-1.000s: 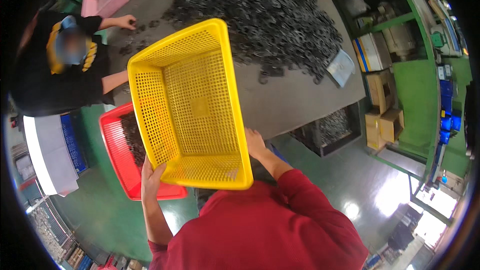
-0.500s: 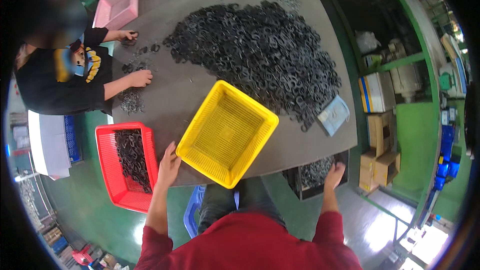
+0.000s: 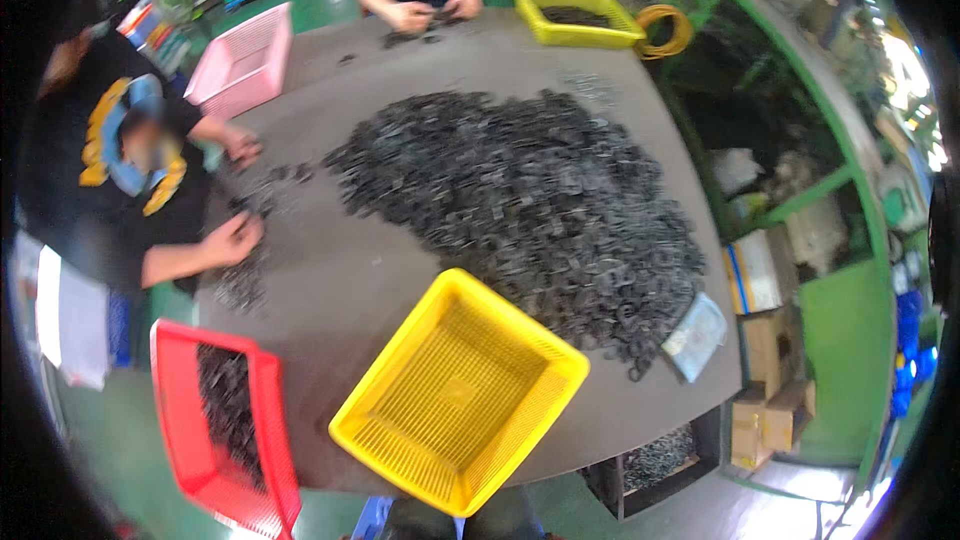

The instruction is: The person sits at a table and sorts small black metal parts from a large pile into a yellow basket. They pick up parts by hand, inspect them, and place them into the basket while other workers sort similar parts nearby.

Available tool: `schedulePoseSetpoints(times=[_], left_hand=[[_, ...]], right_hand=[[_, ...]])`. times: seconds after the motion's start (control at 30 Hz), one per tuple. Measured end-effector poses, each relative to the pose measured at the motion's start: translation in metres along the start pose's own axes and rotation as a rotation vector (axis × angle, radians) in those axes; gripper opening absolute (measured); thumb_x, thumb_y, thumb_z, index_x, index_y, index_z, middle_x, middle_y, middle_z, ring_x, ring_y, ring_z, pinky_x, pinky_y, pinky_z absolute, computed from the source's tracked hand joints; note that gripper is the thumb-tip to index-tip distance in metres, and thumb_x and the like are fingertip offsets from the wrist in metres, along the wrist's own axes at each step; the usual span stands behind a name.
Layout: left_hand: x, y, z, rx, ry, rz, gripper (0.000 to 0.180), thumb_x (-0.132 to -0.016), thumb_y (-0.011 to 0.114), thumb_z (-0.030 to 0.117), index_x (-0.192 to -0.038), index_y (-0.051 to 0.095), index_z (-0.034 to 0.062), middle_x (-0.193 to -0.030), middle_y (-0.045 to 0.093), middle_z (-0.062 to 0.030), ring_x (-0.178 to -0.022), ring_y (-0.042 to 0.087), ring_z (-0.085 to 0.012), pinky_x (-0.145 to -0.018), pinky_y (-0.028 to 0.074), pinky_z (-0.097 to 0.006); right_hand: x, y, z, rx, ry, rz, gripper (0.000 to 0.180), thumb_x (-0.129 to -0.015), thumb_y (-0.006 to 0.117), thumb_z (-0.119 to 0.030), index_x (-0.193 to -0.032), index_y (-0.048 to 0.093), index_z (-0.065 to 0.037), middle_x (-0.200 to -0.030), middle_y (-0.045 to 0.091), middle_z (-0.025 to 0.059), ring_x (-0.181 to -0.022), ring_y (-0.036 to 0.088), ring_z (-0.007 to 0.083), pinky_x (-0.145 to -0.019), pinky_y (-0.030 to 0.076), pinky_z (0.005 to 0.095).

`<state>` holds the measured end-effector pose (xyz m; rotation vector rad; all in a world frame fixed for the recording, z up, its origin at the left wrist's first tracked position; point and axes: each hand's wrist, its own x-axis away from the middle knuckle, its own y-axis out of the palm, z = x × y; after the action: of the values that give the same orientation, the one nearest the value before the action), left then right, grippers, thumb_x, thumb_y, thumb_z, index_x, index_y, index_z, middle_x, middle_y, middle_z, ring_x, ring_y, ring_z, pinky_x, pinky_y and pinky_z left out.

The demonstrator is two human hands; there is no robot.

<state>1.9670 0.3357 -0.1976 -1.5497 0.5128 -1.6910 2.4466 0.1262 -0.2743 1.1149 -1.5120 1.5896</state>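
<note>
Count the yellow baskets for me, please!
2: a near yellow basket at the front edge of the table, and a far yellow basket at its back right corner, holding dark pieces. None seems hidden.

A yellow basket [image 3: 460,392] sits upright, slightly askew.

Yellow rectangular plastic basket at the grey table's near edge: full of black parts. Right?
Not full: the head view shows the yellow rectangular plastic basket empty. It is at the near edge of the grey table.
</note>
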Motion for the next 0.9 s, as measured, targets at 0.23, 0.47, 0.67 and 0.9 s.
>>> schedulePoseSetpoints(times=[0.23,0.47,0.67,0.9], left_hand=[[-0.093,-0.004,0.049,-0.047,0.139,-0.065,0.024,-0.079,0.053,0.019,-0.097,0.066,0.0102,-0.096,0.065,-0.0154,-0.095,0.059,-0.0295,-0.082,0.045,-0.043],[-0.13,-0.006,0.057,-0.135,0.224,-0.126,0.027,-0.081,0.051,0.023,-0.099,0.066,0.0103,-0.096,0.066,-0.0146,-0.092,0.06,-0.0297,-0.081,0.045,-0.044],[-0.143,0.032,0.026,-0.179,0.297,-0.179,0.029,-0.083,0.049,0.027,-0.101,0.066,0.0104,-0.096,0.066,-0.014,-0.09,0.061,-0.0299,-0.079,0.046,-0.044],[-0.127,0.089,-0.073,-0.666,0.486,-0.945,0.032,-0.086,0.047,0.031,-0.103,0.066,0.0105,-0.097,0.067,-0.0132,-0.087,0.062,-0.0301,-0.077,0.047,-0.044]], right_hand=[[-0.02,-0.06,-0.049,-0.054,-0.164,0.1,0.036,-0.085,0.057,-0.033,-0.109,0.057,-0.006,-0.098,0.063,0.0121,-0.093,0.06,0.0224,-0.08,0.047,0.0355],[-0.02,-0.078,-0.061,-0.044,-0.252,0.145,0.032,-0.083,0.061,-0.033,-0.102,0.06,-0.008,-0.092,0.064,0.0096,-0.087,0.062,0.0211,-0.077,0.048,0.0341],[0.01,-0.102,-0.069,0.157,-0.436,0.12,0.029,-0.081,0.064,-0.033,-0.097,0.063,-0.009,-0.087,0.066,0.0075,-0.083,0.063,0.0199,-0.074,0.049,0.0329],[0.195,-0.164,-0.148,0.4,-1.05,-0.168,0.026,-0.079,0.068,-0.033,-0.09,0.066,-0.01,-0.08,0.067,0.005,-0.077,0.065,0.0185,-0.07,0.051,0.0315]])
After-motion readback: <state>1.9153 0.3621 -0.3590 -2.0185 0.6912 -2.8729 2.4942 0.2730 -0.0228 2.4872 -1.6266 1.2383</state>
